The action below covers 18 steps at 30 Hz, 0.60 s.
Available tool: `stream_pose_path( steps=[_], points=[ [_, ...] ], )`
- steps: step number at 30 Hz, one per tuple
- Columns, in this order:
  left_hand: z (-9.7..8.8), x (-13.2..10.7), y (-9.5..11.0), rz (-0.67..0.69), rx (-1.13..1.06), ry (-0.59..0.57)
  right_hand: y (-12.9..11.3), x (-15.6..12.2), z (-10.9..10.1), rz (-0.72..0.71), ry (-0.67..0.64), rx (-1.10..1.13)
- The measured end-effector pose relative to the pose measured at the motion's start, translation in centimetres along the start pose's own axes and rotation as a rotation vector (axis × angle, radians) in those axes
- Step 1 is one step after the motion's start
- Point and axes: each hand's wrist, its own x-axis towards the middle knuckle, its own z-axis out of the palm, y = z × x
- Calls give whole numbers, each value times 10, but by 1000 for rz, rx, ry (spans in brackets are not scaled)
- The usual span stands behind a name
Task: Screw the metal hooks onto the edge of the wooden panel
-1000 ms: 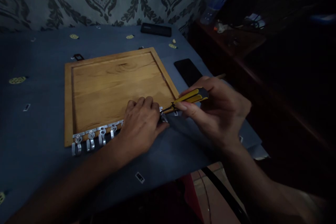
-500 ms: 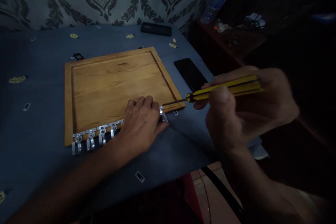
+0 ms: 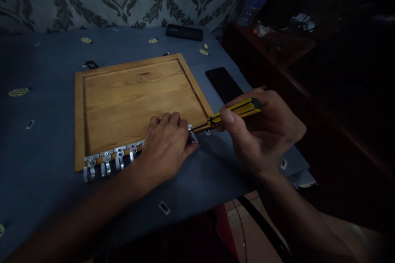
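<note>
A square wooden board (image 3: 132, 98) lies on the blue cloth. A metal rail of hooks (image 3: 108, 162) runs along its near edge. My left hand (image 3: 166, 146) rests palm down on the rail near the right corner, fingers curled over it and pressing it to the wood. My right hand (image 3: 265, 131) grips a yellow-and-black screwdriver (image 3: 236, 111). Its tip meets the rail's right end (image 3: 191, 133), just beside my left fingertips.
A dark phone (image 3: 224, 84) lies right of the board, and another dark flat device (image 3: 184, 32) sits at the back by the patterned wall. The table's edge drops off near my right wrist. A dark wooden shelf (image 3: 277, 45) with clutter stands to the right.
My right hand had pulled the screwdriver back and up to the right half a second ago; now it has brought the tip back to the rail's right end. My left hand stayed put.
</note>
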Motion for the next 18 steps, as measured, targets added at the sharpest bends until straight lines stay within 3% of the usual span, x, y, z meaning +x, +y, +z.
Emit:
stream_pose_path(
  steps=[6,12,18],
  points=[
    [0,0,-1,-6,-10,-8,3,0,-2,-46,-18,30],
    [3,0,-2,-2,-44,15,2,8,-9,-242,-272,89],
    [2,1,-1,3,-37,7,4,12,-12,-187,-291,157]
  ],
)
